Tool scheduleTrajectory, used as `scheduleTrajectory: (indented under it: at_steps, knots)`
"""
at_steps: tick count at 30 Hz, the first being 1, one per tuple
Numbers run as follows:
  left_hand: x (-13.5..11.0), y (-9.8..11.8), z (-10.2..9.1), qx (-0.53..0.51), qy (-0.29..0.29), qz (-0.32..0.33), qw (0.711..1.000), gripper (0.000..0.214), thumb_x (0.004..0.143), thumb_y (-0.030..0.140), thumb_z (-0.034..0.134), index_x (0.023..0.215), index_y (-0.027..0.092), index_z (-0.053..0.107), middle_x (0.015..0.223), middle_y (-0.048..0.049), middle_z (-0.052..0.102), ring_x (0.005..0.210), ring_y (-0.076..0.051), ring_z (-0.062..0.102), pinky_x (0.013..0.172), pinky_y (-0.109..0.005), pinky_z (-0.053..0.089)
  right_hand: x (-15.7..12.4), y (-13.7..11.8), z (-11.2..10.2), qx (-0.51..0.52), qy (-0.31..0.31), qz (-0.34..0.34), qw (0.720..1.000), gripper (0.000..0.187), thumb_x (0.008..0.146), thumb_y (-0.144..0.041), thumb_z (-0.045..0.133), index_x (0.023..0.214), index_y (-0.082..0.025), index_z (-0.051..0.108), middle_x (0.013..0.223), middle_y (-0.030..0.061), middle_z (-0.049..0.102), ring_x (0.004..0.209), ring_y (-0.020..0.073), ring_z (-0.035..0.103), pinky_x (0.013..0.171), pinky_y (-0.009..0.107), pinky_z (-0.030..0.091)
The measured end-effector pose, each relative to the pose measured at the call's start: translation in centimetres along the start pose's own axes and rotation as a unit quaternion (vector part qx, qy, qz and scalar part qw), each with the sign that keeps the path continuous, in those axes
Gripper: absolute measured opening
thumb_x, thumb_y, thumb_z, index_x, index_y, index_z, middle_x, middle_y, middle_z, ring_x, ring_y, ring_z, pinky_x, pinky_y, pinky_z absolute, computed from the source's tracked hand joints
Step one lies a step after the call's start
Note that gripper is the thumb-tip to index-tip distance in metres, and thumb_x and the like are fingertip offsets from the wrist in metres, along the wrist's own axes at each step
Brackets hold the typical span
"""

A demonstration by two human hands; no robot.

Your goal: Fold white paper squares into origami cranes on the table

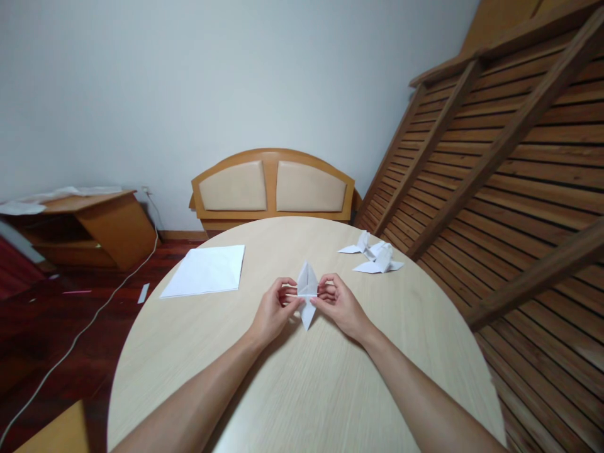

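A folded piece of white paper [307,280], diamond-shaped with pointed ends, is held just over the middle of the round table [302,390]. My left hand [282,304] pinches its left edge, thumb in front and fingers curled behind. On the opposite edge, my right hand [340,305] grips it the same way. A crease runs across the paper between the two thumbs, and one point hangs down toward me. Parts of the fingers are hidden behind the paper.
White paper sheets [207,270] lie at the table's left. Several folded paper figures [377,258] sit at the back right. Behind stands a padded headboard [272,182]; wooden slats [519,157] lean on the right. A low cabinet [104,226] and a cable [89,321] are at left.
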State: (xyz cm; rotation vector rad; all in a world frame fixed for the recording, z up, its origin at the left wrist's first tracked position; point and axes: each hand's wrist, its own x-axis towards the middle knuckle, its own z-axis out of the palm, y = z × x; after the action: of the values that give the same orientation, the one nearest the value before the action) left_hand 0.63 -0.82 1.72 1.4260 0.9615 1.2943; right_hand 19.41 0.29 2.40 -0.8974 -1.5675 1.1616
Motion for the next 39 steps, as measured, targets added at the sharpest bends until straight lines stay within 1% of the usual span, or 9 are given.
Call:
scheduleTrajectory:
  at_steps: [5, 9, 16, 20, 24, 27, 30, 35, 39]
  knots:
    - [0.0, 0.0, -0.1, 0.008, -0.013, 0.003, 1.0, 0.045, 0.079, 0.039, 0.074, 0.112, 0.021, 0.049, 0.098, -0.0066, 0.072, 0.078, -0.015, 0.069, 0.069, -0.025, 0.051, 0.0, -0.1, 0.1, 0.001, -0.006, -0.007, 1.0, 0.043, 0.079, -0.039, 0.075, 0.107, -0.024, 0.047, 0.092, 0.0026, 0.071, 0.083, 0.0178, 0.068, 0.077, 0.033, 0.052]
    - [0.0, -0.3, -0.1, 0.017, -0.008, 0.005, 1.0, 0.041, 0.079, 0.039, 0.073, 0.109, 0.021, 0.051, 0.096, -0.007, 0.073, 0.081, -0.017, 0.069, 0.07, -0.027, 0.051, 0.1, -0.2, -0.1, -0.028, -0.006, -0.023, 0.999, 0.032, 0.08, -0.039, 0.075, 0.098, -0.022, 0.055, 0.093, 0.0034, 0.07, 0.086, 0.0182, 0.067, 0.079, 0.032, 0.052]
    - [0.1, 0.0, -0.1, 0.035, -0.002, 0.008, 0.999, 0.036, 0.078, 0.041, 0.074, 0.101, 0.018, 0.059, 0.09, -0.0075, 0.073, 0.083, -0.019, 0.07, 0.07, -0.027, 0.051, 0.1, -0.4, -0.1, -0.043, 0.011, -0.022, 0.999, 0.032, 0.077, -0.043, 0.076, 0.09, -0.021, 0.058, 0.086, 0.0022, 0.069, 0.081, 0.0182, 0.067, 0.075, 0.032, 0.052]
    - [-0.1, 0.2, -0.2, 0.055, -0.011, 0.028, 0.998, 0.035, 0.083, 0.037, 0.07, 0.109, 0.018, 0.057, 0.094, -0.0088, 0.074, 0.084, -0.019, 0.071, 0.07, -0.027, 0.053, 0.0, -0.5, 0.1, -0.052, 0.011, -0.043, 0.998, 0.028, 0.08, -0.041, 0.074, 0.091, -0.02, 0.06, 0.086, 0.0031, 0.069, 0.08, 0.0185, 0.067, 0.074, 0.032, 0.053]
    - [-0.5, 0.2, -0.3, 0.116, 0.011, 0.074, 0.99, 0.034, 0.086, 0.035, 0.068, 0.113, 0.021, 0.052, 0.098, -0.008, 0.074, 0.084, -0.019, 0.072, 0.062, -0.024, 0.051, -0.1, -0.9, 0.0, -0.096, 0.022, -0.095, 0.991, 0.021, 0.084, -0.038, 0.071, 0.097, -0.022, 0.065, 0.094, 0.0048, 0.071, 0.085, 0.0202, 0.067, 0.08, 0.035, 0.053]
    - [-0.8, 0.5, -0.3, 0.181, 0.018, 0.128, 0.975, 0.023, 0.087, 0.029, 0.065, 0.107, 0.021, 0.057, 0.099, -0.0071, 0.073, 0.086, -0.019, 0.071, 0.062, -0.023, 0.051, -0.1, -1.5, -0.2, -0.143, 0.039, -0.164, 0.975, 0.012, 0.086, -0.035, 0.069, 0.091, -0.023, 0.067, 0.096, 0.0061, 0.071, 0.092, 0.0227, 0.065, 0.085, 0.039, 0.052]
    - [-1.0, 0.9, -0.4, 0.22, 0.01, 0.176, 0.959, 0.019, 0.089, 0.023, 0.06, 0.108, 0.021, 0.061, 0.101, -0.0076, 0.073, 0.085, -0.018, 0.071, 0.062, -0.023, 0.052, -0.2, -2.0, -0.2, -0.166, 0.046, -0.216, 0.961, 0.007, 0.087, -0.031, 0.069, 0.086, -0.025, 0.066, 0.094, 0.0062, 0.069, 0.096, 0.0236, 0.064, 0.087, 0.04, 0.05]
    - [-1.0, 1.1, -0.5, 0.245, 0.007, 0.204, 0.948, 0.023, 0.089, 0.019, 0.058, 0.112, 0.02, 0.062, 0.103, -0.0093, 0.074, 0.087, -0.019, 0.071, 0.064, -0.025, 0.054, -0.3, -2.2, -0.1, -0.174, 0.043, -0.241, 0.954, 0.002, 0.088, -0.027, 0.068, 0.089, -0.027, 0.066, 0.091, 0.0042, 0.067, 0.092, 0.0221, 0.063, 0.083, 0.037, 0.05]
    - [-0.9, 0.9, -0.6, 0.247, 0.01, 0.206, 0.947, 0.024, 0.09, 0.019, 0.058, 0.113, 0.02, 0.063, 0.105, -0.009, 0.074, 0.086, -0.019, 0.071, 0.066, -0.026, 0.055, -0.4, -1.8, -0.3, -0.181, 0.043, -0.237, 0.954, 0.008, 0.088, -0.027, 0.068, 0.095, -0.027, 0.065, 0.094, 0.0046, 0.068, 0.091, 0.0224, 0.063, 0.08, 0.037, 0.052]
